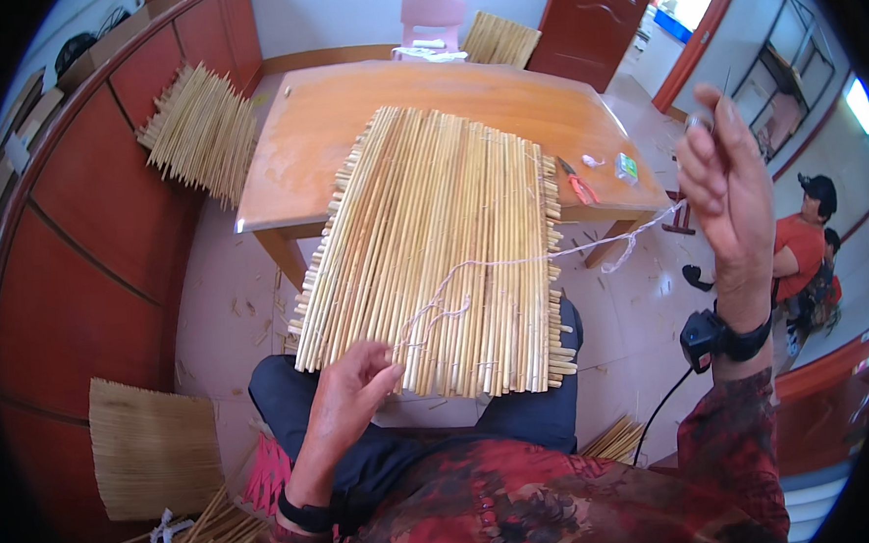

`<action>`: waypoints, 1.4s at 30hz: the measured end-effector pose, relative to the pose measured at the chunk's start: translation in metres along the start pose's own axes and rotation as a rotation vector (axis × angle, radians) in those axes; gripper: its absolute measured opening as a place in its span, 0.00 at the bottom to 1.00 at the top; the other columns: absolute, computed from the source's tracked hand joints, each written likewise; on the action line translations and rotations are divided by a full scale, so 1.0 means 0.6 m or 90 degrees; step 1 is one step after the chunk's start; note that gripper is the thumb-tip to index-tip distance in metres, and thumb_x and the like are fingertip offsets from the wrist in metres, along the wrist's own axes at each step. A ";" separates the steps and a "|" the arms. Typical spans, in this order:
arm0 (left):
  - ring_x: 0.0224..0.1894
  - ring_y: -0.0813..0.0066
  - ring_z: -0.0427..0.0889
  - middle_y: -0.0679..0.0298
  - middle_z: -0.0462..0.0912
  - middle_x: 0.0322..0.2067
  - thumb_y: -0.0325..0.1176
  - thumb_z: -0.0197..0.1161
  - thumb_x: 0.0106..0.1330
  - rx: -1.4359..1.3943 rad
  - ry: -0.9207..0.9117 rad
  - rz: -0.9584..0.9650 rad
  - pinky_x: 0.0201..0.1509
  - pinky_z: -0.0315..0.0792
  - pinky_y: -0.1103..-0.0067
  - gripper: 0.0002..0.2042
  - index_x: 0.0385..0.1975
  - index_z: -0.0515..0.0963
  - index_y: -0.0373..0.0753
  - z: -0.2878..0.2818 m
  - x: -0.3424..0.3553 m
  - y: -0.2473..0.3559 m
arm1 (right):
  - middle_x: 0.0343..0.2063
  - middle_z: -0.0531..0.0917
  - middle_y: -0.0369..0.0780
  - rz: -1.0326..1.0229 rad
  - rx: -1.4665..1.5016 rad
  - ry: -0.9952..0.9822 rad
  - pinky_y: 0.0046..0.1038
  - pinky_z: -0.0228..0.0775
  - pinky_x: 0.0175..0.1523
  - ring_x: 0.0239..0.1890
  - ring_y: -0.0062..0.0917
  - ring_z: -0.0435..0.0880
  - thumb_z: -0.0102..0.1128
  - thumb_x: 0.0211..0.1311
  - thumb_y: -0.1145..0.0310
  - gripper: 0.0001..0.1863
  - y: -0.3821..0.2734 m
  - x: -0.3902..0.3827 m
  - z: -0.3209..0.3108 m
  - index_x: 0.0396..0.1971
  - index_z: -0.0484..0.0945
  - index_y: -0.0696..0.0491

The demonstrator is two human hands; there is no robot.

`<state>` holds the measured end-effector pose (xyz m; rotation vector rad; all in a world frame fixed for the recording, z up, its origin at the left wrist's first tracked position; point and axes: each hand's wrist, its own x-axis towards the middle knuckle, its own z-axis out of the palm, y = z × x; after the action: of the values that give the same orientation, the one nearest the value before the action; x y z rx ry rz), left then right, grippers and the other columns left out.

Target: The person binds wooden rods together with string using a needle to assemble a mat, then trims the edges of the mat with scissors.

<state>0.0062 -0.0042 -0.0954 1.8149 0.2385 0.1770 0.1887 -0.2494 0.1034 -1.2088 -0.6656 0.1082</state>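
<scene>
A mat of pale reed sticks rests across my lap and the near edge of the orange wooden table. My left hand is at the mat's lower left edge, fingers closed beside loose string; what they hold is hidden. Raised at the right, my right hand pinches a thin needle, with a metal band round one finger. White string stretches from the mat toward this hand, with a tangled loop hanging from it.
Red-handled cutters and a small green packet lie on the table. More reed mats lean left, at lower left and behind near a pink chair. A person in red is at right; red cabinets line the left.
</scene>
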 end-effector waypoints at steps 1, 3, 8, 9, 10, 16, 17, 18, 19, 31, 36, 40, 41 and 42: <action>0.43 0.74 0.75 0.58 0.76 0.41 0.29 0.61 0.54 0.048 -0.023 0.086 0.38 0.70 0.83 0.21 0.47 0.67 0.31 0.010 0.030 0.033 | 0.17 0.62 0.30 -0.015 -0.007 0.016 0.09 0.48 0.12 0.14 0.07 0.55 0.42 0.65 0.62 0.16 -0.005 -0.003 0.000 0.46 0.65 0.56; 0.52 0.72 0.69 0.59 0.70 0.49 0.29 0.62 0.53 0.019 -0.077 0.164 0.43 0.69 0.81 0.27 0.53 0.62 0.33 0.040 0.082 0.088 | 0.18 0.63 0.29 0.015 0.066 0.031 0.09 0.48 0.13 0.15 0.07 0.55 0.44 0.64 0.62 0.16 -0.007 -0.001 0.013 0.46 0.66 0.56; 0.46 0.77 0.71 0.59 0.71 0.47 0.29 0.61 0.55 -0.196 -0.342 0.254 0.42 0.69 0.83 0.27 0.55 0.61 0.36 0.149 0.138 0.216 | 0.18 0.65 0.30 0.041 0.154 -0.059 0.10 0.49 0.14 0.15 0.09 0.58 0.46 0.62 0.62 0.16 -0.001 -0.012 0.021 0.46 0.66 0.57; 0.35 0.82 0.73 0.66 0.75 0.34 0.29 0.59 0.57 -0.125 -0.405 0.246 0.35 0.69 0.85 0.21 0.51 0.66 0.36 0.157 0.149 0.200 | 0.19 0.68 0.31 0.028 0.167 -0.080 0.11 0.51 0.15 0.15 0.09 0.59 0.46 0.62 0.63 0.17 0.007 -0.004 0.018 0.46 0.65 0.58; 0.30 0.85 0.72 0.69 0.74 0.28 0.30 0.59 0.57 -0.033 -0.421 0.194 0.31 0.68 0.86 0.17 0.47 0.69 0.36 0.160 0.146 0.208 | 0.18 0.67 0.31 -0.031 0.138 -0.036 0.11 0.51 0.16 0.15 0.09 0.59 0.46 0.62 0.64 0.17 -0.009 0.003 -0.006 0.46 0.65 0.58; 0.21 0.90 0.66 0.75 0.70 0.17 0.31 0.57 0.59 0.126 -0.178 0.095 0.23 0.63 0.88 0.06 0.30 0.77 0.35 0.021 0.180 0.105 | 0.17 0.59 0.30 -0.163 0.104 0.187 0.12 0.46 0.15 0.14 0.10 0.54 0.46 0.61 0.71 0.20 -0.071 0.042 -0.408 0.53 0.61 0.59; 0.24 0.90 0.66 0.75 0.70 0.17 0.29 0.57 0.58 0.187 -0.112 0.073 0.26 0.63 0.88 0.06 0.28 0.76 0.33 -0.013 0.179 0.104 | 0.18 0.60 0.30 -0.168 0.113 0.243 0.12 0.46 0.14 0.13 0.10 0.54 0.46 0.62 0.70 0.20 -0.063 0.024 -0.476 0.54 0.60 0.58; 0.22 0.90 0.65 0.74 0.70 0.17 0.29 0.56 0.58 0.203 -0.064 0.087 0.24 0.62 0.88 0.06 0.28 0.76 0.33 -0.047 0.183 0.087 | 0.18 0.59 0.30 -0.161 0.077 0.343 0.12 0.45 0.14 0.12 0.11 0.54 0.45 0.62 0.70 0.20 -0.051 0.001 -0.533 0.55 0.60 0.57; 0.20 0.89 0.65 0.74 0.69 0.16 0.28 0.56 0.59 0.212 -0.027 0.113 0.22 0.60 0.88 0.05 0.28 0.76 0.33 -0.073 0.193 0.073 | 0.18 0.60 0.30 -0.132 0.095 0.335 0.12 0.45 0.13 0.12 0.11 0.54 0.47 0.62 0.67 0.20 -0.043 -0.038 -0.664 0.54 0.63 0.54; 0.21 0.81 0.73 0.66 0.73 0.22 0.34 0.49 0.64 0.123 0.257 0.239 0.26 0.70 0.85 0.10 0.29 0.73 0.34 -0.195 0.238 0.222 | 0.17 0.61 0.28 0.034 -0.112 0.605 0.11 0.43 0.12 0.10 0.09 0.53 0.47 0.62 0.64 0.18 0.095 -0.133 -0.707 0.52 0.67 0.51; 0.30 0.77 0.77 0.61 0.77 0.28 0.39 0.46 0.66 0.004 0.065 0.342 0.35 0.74 0.81 0.16 0.40 0.73 0.32 -0.108 0.270 0.275 | 0.18 0.62 0.27 0.083 -0.204 0.430 0.09 0.44 0.14 0.13 0.06 0.54 0.48 0.62 0.62 0.17 0.094 -0.075 -0.556 0.49 0.69 0.51; 0.30 0.80 0.77 0.63 0.77 0.28 0.39 0.46 0.66 0.054 -0.021 0.376 0.36 0.72 0.84 0.16 0.39 0.75 0.33 -0.015 0.295 0.321 | 0.18 0.62 0.27 0.073 -0.340 0.236 0.08 0.46 0.16 0.15 0.06 0.55 0.45 0.63 0.61 0.16 0.067 -0.031 -0.363 0.47 0.70 0.54; 0.29 0.81 0.76 0.63 0.78 0.29 0.38 0.46 0.66 0.117 -0.022 0.390 0.35 0.72 0.85 0.15 0.39 0.75 0.34 0.002 0.312 0.326 | 0.17 0.62 0.27 0.072 -0.339 0.171 0.07 0.46 0.16 0.15 0.05 0.55 0.44 0.64 0.61 0.16 0.057 -0.033 -0.316 0.45 0.71 0.54; 0.28 0.81 0.76 0.63 0.78 0.28 0.38 0.47 0.65 0.240 -0.031 0.403 0.34 0.71 0.85 0.14 0.40 0.76 0.36 0.013 0.324 0.327 | 0.16 0.62 0.27 0.071 -0.335 0.105 0.07 0.47 0.17 0.15 0.05 0.56 0.43 0.64 0.61 0.16 0.048 -0.036 -0.266 0.44 0.71 0.54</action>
<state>0.2097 -0.0098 0.0913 2.2207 -0.3726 0.5592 0.2632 -0.3800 0.0383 -1.7414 -0.4941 -0.0808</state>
